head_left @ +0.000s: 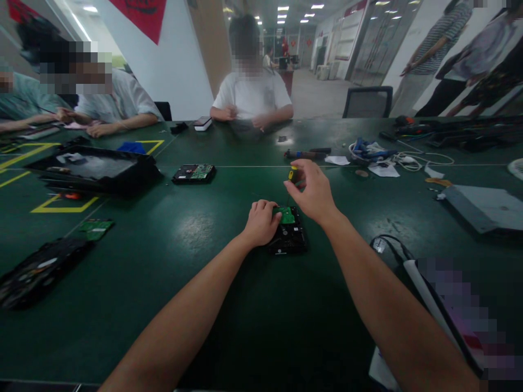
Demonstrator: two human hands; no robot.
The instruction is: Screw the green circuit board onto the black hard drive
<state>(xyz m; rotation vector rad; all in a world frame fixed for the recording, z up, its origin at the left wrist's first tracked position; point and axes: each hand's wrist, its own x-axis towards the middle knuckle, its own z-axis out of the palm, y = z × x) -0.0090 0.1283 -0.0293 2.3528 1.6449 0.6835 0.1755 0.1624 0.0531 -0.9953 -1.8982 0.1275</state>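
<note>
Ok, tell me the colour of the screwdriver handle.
Yellow and black, on the screwdriver in the right hand; head view.

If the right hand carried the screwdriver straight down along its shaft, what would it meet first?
Most likely the green circuit board on the hard drive steadied by the left hand; the right hand hangs just above, though depth is unclear.

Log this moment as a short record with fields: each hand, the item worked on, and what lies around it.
left hand: rests on the hard drive, steadying it
right hand: grips a yellow-handled screwdriver above the drive
drive: black, green circuit board facing up
surface: green table
nearby: second hard drive; loose green board; person seated opposite
</note>
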